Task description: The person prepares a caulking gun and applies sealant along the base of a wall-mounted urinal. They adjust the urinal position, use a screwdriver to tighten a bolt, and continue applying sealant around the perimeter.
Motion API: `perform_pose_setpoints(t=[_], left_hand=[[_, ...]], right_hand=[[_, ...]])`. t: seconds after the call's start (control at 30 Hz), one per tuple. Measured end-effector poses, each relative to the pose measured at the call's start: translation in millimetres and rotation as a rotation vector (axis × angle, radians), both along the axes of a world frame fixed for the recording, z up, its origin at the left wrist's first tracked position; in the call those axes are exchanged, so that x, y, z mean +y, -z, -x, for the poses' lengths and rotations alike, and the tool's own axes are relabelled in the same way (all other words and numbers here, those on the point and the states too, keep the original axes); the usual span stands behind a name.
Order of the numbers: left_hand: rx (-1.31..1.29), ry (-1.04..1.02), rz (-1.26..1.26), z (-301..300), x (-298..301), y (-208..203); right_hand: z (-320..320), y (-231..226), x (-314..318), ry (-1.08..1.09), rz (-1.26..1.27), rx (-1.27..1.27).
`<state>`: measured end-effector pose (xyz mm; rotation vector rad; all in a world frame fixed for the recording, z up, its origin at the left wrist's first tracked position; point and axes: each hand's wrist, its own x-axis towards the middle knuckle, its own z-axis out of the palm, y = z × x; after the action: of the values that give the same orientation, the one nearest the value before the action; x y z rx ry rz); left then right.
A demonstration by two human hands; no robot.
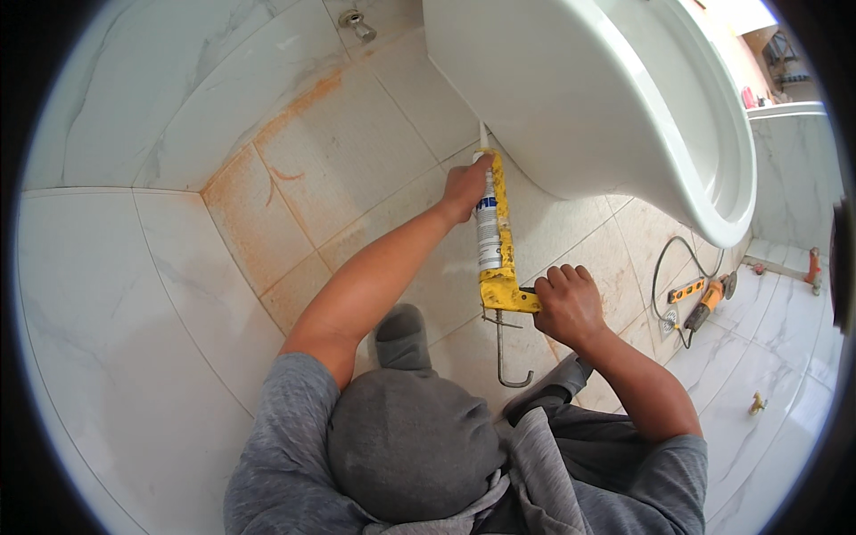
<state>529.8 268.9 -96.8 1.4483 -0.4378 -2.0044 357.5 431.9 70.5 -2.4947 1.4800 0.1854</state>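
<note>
A yellow caulking gun (504,227) loaded with a white sealant tube (489,242) spans the space between my hands. My left hand (467,189) is wrapped round the front end of the tube, just behind the nozzle. At the rear, my right hand (569,303) grips the handle and trigger, fingers curled. The pale nozzle (483,134) points away from me, its tip at the bottom edge of the white bathtub (553,89), where it meets the tiled floor. Behind the gun sticks out the hooked metal plunger rod (513,361).
Orange-brown dust stains the floor tiles (357,152) on the left, along the marbled wall (98,267). To the right lie an angle grinder (709,299) with its cord and a small yellow level (687,291), near a floor drain (669,321). A metal pipe fitting (357,25) juts from the far wall.
</note>
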Motion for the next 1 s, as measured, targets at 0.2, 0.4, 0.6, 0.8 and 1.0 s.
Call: perform_pose_setpoints(t=[0.2, 0.4, 0.6, 0.8, 1.0], left_hand=[[-0.017, 0.016, -0.019, 1.4, -0.7, 2.2], [-0.016, 0.025, -0.001, 1.9, -0.4, 2.2], [0.004, -0.01, -0.025, 3.8, 1.7, 2.1], [0.0, -0.025, -0.067, 5.2, 1.1, 1.9], [-0.019, -0.014, -0.051, 5.6, 0.4, 5.6]], right_hand=[[-2.2, -2.7, 1.1, 0.013, -0.054, 0.0], [-2.4, -3.5, -0.2, 0.015, -0.054, -0.012], [-1.8, -3.3, 1.8, 0.016, -0.054, -0.021], [-3.0, -1.7, 1.9, 0.034, -0.055, -0.012], [-3.1, -1.3, 3.2, 0.036, -0.054, -0.008]])
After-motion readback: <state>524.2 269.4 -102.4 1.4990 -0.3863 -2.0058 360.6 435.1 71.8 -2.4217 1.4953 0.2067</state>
